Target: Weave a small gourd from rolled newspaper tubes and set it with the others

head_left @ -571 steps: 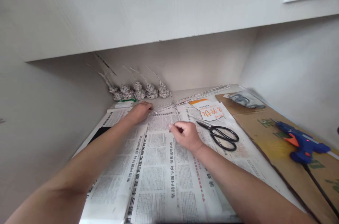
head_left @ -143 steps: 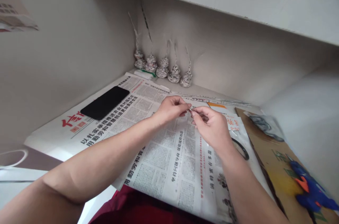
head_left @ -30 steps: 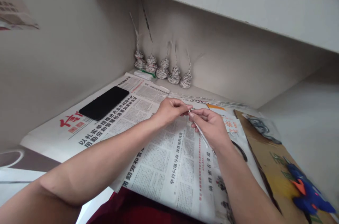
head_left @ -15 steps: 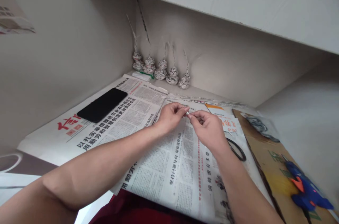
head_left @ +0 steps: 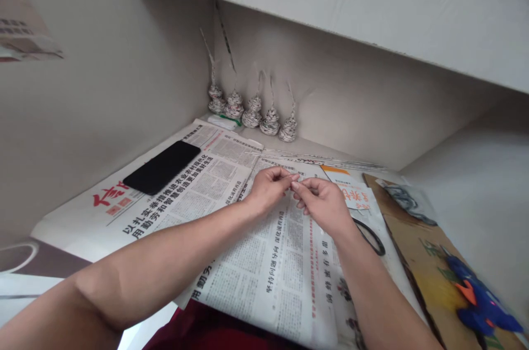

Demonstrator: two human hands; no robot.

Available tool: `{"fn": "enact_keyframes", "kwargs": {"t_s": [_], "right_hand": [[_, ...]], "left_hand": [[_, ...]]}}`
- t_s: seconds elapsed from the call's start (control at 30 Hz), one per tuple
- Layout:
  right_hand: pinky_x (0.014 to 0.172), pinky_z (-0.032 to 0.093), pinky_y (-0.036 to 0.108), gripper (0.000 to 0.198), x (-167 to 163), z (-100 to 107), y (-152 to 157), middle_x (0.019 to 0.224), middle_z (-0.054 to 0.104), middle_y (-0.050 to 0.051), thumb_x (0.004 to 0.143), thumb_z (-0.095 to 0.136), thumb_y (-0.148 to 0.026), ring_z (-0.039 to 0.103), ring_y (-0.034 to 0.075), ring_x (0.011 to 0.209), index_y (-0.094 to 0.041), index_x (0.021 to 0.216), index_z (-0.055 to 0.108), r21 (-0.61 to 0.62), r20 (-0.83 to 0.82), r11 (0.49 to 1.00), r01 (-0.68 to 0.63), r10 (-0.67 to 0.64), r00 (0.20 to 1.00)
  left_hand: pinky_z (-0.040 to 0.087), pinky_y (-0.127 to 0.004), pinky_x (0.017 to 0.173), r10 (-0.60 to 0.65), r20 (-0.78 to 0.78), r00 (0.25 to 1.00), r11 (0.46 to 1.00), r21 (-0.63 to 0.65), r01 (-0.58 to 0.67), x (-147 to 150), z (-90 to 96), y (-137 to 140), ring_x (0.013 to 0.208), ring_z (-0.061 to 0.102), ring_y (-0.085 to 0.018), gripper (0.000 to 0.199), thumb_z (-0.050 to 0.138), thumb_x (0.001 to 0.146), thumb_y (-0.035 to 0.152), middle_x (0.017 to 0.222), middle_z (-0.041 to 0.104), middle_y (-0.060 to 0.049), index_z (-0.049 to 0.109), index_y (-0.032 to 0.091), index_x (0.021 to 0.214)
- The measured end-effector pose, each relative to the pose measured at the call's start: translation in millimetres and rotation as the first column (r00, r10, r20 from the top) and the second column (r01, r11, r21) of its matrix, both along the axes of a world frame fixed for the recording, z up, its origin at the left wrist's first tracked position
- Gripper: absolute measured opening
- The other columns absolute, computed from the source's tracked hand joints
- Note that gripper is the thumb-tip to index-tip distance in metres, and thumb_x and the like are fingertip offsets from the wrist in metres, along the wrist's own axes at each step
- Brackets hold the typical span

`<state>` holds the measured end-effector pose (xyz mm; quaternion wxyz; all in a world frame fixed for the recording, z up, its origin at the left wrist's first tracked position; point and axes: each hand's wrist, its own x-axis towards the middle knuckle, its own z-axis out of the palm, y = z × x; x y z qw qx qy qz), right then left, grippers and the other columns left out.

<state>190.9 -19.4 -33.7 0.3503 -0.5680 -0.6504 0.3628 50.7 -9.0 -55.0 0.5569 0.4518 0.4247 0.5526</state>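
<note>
My left hand [head_left: 270,186] and my right hand [head_left: 326,202] meet above the middle of the spread newspaper [head_left: 243,289]. Thumb and forefinger are pinched on each hand, and the fingertips touch or nearly touch. Whatever lies between them is covered by the fingers and too small to name. Just beyond the hands, several thin rolled-paper sticks [head_left: 318,158] lie across the table. Near my right wrist are a black-handled tool [head_left: 372,237], perhaps scissors, and a white and orange printed packet [head_left: 353,195].
A black phone [head_left: 162,167] lies on the newspaper at left. Several woven-paper gourd shapes [head_left: 270,121] stand against the back wall. Cardboard [head_left: 413,248] at right bears a clear bag [head_left: 407,202] and a blue object [head_left: 475,292]. A white panel [head_left: 330,3] overhangs the table.
A small white piece showed between my fingertips before; now the fingers cover it. My right fingers have shifted slightly, and the whole view has moved a little.
</note>
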Motion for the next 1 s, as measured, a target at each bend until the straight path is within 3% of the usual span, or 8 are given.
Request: {"fn": "enact_keyframes", "kwargs": {"t_s": [0.23,0.37,0.5,0.57,0.6,0.67,0.8,1.0], "right_hand": [[0.042,0.04,0.024,0.025,3,2,4,0.062,0.065,0.0,0.076,0.065,-0.044,0.059,0.015,0.049,-0.019,0.074,0.064,-0.037,-0.018,0.999,0.024,-0.025,1.0],[0.049,0.036,0.025,0.017,4,-6,5,0.058,0.062,-0.002,0.081,0.056,-0.033,0.055,0.015,0.05,-0.021,0.072,0.064,0.195,0.313,0.981,-0.015,-0.047,0.949],[0.059,0.035,0.028,0.017,-2,-17,1,0.07,0.068,0.003,0.085,0.048,-0.022,0.061,0.018,0.065,-0.021,0.078,0.064,0.342,0.653,0.931,-0.125,-0.14,0.744],[0.061,0.034,0.028,0.019,-5,-21,0,0.08,0.069,0.006,0.088,0.046,-0.019,0.062,0.019,0.071,-0.02,0.084,0.064,0.323,0.739,0.932,-0.164,-0.14,0.659],[0.061,0.034,0.029,0.02,-6,-23,0,0.083,0.069,0.007,0.089,0.045,-0.019,0.063,0.02,0.073,-0.02,0.087,0.064,0.311,0.765,0.933,-0.179,-0.134,0.63],[0.063,0.035,0.029,0.021,-7,-26,0,0.086,0.068,0.008,0.091,0.043,-0.02,0.062,0.021,0.076,-0.02,0.092,0.063,0.297,0.792,0.935,-0.195,-0.127,0.598],[0.064,0.035,0.03,0.022,-5,-30,2,0.089,0.066,0.009,0.093,0.04,-0.022,0.061,0.021,0.077,-0.019,0.096,0.061,0.287,0.795,0.938,-0.194,-0.12,0.594],[0.064,0.037,0.03,0.02,-5,-34,4,0.091,0.065,0.008,0.093,0.041,-0.024,0.062,0.022,0.079,-0.02,0.099,0.06,0.281,0.788,0.94,-0.193,-0.111,0.606]], "left_hand": [[0.037,-0.021,0.055,-0.088,-0.021,0.996,0.993,-0.079,0.086,-4,0.1,6,0.056,0.05,-0.009,0.028,0.072,0.068,0.042,0.063,0.061,0.001,0.064,0.015,0.066],[0.037,-0.022,0.051,-0.124,-0.216,0.968,0.992,-0.001,0.127,-7,-13.9,13,0.05,0.047,-0.009,0.04,0.059,0.079,0.052,0.057,0.06,0.001,0.065,0.014,0.066],[0.046,-0.023,0.064,0.062,-0.429,0.901,0.971,0.234,0.045,-15,-24.0,27,0.071,0.062,-0.015,0.023,0.059,0.082,0.035,0.08,0.071,-0.005,0.069,0.015,0.087],[0.049,-0.024,0.071,0.19,-0.595,0.781,0.949,0.315,0.009,-21,-21.2,39,0.078,0.066,-0.016,0.022,0.053,0.085,0.026,0.09,0.073,-0.007,0.068,0.015,0.098],[0.049,-0.025,0.075,0.223,-0.712,0.666,0.936,0.348,0.059,-24,-18.2,46,0.081,0.066,-0.016,0.023,0.052,0.086,0.023,0.094,0.073,-0.008,0.067,0.015,0.101],[0.048,-0.027,0.08,0.237,-0.781,0.578,0.927,0.359,0.105,-29,-11.3,62,0.085,0.066,-0.019,0.024,0.056,0.082,0.019,0.095,0.073,-0.009,0.068,0.015,0.101],[0.044,-0.035,0.09,0.26,-0.884,0.388,0.921,0.348,0.175,-31,-6.1,94,0.1,0.061,-0.028,0.019,0.06,0.076,0.015,0.097,0.071,-0.013,0.073,0.015,0.09],[0.042,-0.038,0.088,0.308,-0.939,0.151,0.926,0.332,0.179,-20,-12.4,113,0.104,0.058,-0.03,0.02,0.053,0.083,0.02,0.099,0.069,-0.014,0.072,0.016,0.088]]}}
